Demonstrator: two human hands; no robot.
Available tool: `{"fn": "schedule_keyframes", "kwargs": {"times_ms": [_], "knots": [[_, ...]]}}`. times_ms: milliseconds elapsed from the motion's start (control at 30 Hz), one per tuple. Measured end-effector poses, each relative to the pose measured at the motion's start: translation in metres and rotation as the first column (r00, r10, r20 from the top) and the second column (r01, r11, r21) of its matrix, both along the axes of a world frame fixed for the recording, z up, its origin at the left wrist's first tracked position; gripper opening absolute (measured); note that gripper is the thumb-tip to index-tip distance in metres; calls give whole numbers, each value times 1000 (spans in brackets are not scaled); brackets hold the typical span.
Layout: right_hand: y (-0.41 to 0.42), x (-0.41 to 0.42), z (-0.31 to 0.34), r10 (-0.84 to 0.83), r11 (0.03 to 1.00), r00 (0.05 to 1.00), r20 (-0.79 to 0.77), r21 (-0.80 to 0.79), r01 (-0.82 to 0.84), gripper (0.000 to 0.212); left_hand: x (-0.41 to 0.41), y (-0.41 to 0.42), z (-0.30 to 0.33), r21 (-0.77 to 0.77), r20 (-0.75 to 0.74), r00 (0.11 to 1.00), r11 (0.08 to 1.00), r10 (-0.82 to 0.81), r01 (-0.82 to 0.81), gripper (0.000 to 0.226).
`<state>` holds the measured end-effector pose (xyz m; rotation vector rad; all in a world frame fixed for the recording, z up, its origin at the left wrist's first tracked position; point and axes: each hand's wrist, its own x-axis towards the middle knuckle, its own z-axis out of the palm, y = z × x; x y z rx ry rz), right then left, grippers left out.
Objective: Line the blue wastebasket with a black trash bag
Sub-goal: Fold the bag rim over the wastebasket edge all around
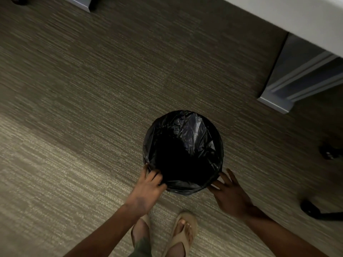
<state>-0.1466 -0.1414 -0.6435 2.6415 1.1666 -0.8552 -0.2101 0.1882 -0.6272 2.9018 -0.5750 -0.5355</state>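
Around the bin I see striped grey-beige carpet floor (83, 101), low pile w/ fine lines. A pale tabletop (304, 17) cuts across at 1 o'clock, w/ a grey metal desk leg (289, 80) under it at 2 o'clock. Dark chair base w/ casters (315, 210) sits at 3–4 o'clock, apart from the bin. Two feet in tan flip-flops (182, 232) at 6 o'clock, just behind the bin. Nothing stands between me and the opening.

The wastebasket (182, 190) stands upright on the floor, just right of frame center, long axis vertical, mouth facing up at the camera. I can't see any blue; the round body is fully covered. The black trash bag (193, 130) is thin, glossy, crinkled plastic, draped inside and folded over the circular rim; interior reads as a dark hollow.

Left hand (148, 186) at 7 o'clock of the rim, fingers curled, pinching the bag's folded edge against the rim. Right hand (230, 191) at 5 o'clock, fingers spread and loose, tips touching the bag's outer fold, not gripping.
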Motion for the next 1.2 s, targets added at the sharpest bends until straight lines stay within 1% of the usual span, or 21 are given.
{"fn": "schedule_keyframes", "kwargs": {"times_ms": [167, 233, 300, 367, 433, 467, 500, 533, 567, 633, 700, 733, 800, 833, 867, 900, 933, 967, 1033, 1167, 1200], "knots": [[11, -9, 1, -28, 990, 999, -46, -139, 22, 95, -14, -1, -6, 41, 20, 999, 999, -25, 24, 34], [16, -11, 1, -31, 987, 998, -50, -158, 22, 97, -24, 4, -12, 74, 12, 1000, 997, -23, 22, 41], [22, -11, 3, -78, 980, 994, -70, -186, 64, 94, -38, 11, -19, 100, -29, 999, 995, -15, 18, 57], [25, -15, -1, -132, 983, 990, -53, -133, 124, 85, -52, 17, -26, 118, -62, 998, 993, 18, -11, 69], [23, -21, -7, -191, 979, 978, -80, -87, 184, 75, -68, 21, -32, 71, -94, 988, 990, 125, -119, 78], [23, -23, -7, -217, 976, 973, -79, -51, 213, 69, -76, 21, -34, -18, -111, 969, 974, 222, -225, 79], [21, -26, -7, -245, 969, 968, -49, 17, 246, 57, -81, 21, -35, -147, -150, 929, 921, 339, -360, 74], [18, -31, -8, -267, 957, 963, 22, 120, 262, 41, -82, 18, -34, -299, -193, 861, 807, 471, -509, 65], [13, -35, -10, -300, 932, 948, 105, 244, 268, 26, -80, 15, -32, -406, -239, 766, 655, 597, -637, 55], [5, -40, -13, -424, 835, 888, 180, 458, 306, 15, -67, 5, -29, -522, -332, 537, 323, 775, -789, 45], [8, -41, -11, -599, 706, 798, 62, 510, 490, 25, -47, -2, -24, -519, -500, 322, 20, 804, -854, 43], [12, -40, -9, -720, 577, 692, -49, 510, 637, 31, -36, -5, -20, -483, -583, 217, -119, 783, -867, 38], [24, -33, -6, -880, 151, 343, -328, 491, 858, 36, -17, -9, -15, -351, -737, 16, -362, 676, -864, 31], [31, -25, -3, -881, -56, 169, -443, 451, 891, 37, -9, -10, -16, -278, -796, -43, -428, 604, -860, 46], [38, -15, -1, -835, -214, 37, -550, 386, 897, 41, -3, -11, -17, -223, -842, -68, -460, 535, -860, 66], [44, -5, 0, -751, -327, -59, -657, 292, 899, 47, 4, -12, -16, -187, -875, -71, -471, 478, -862, 81], [51, 4, -1, -653, -396, -127, -747, 194, 897, 52, 11, -13, -17, -174, -896, -60, -471, 441, -865, 91], [56, 12, -3, -581, -429, -170, -796, 122, 895, 55, 18, -14, -16, -165, -910, -50, -470, 412, -867, 96], [67, 24, -9, -565, -438, -236, -791, 45, 898, 65, 31, -14, -18, -140, -925, -51, -462, 377, -876, 99], [77, 38, -17, -493, -537, -356, -794, -44, 842, 63, 49, -6, -26, -86, -931, -83, -433, 357, -897, 76], [75, 40, -16, -530, -558, -363, -766, -7, 830, 63, 51, -3, -29, -78, -923, -95, -424, 373, -902, 71]]}}
